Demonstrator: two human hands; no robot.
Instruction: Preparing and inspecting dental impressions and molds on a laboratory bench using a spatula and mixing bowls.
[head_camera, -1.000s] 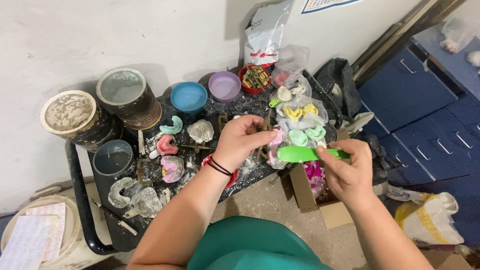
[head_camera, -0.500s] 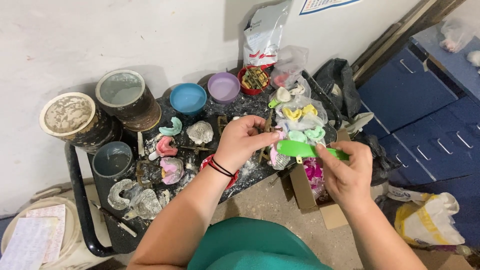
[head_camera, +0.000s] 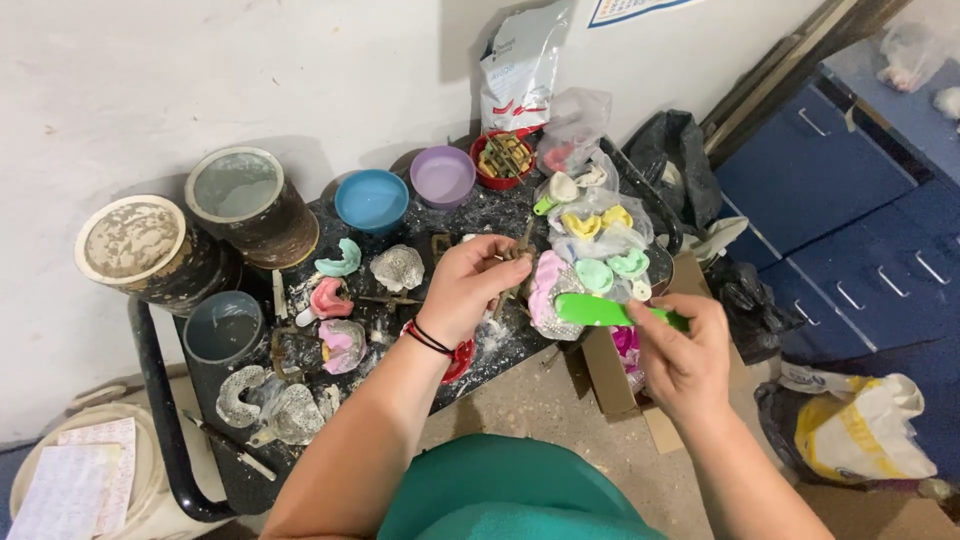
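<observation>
while left hand (head_camera: 470, 285) still pinches a small brown piece (head_camera: 517, 256) | right hand (head_camera: 685, 355) keeps gripping green spatula (head_camera: 600, 311), now lower

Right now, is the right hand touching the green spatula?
Touching. The head view shows the right hand with its fingers wrapped around the green spatula handle, blade sticking out leftward.

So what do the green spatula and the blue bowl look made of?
The green spatula, held in the right hand, looks like smooth, glossy plastic with an even bright colour. The blue bowl seems to be matte, flexible rubber with a thick rounded rim, though that is uncertain.
</observation>
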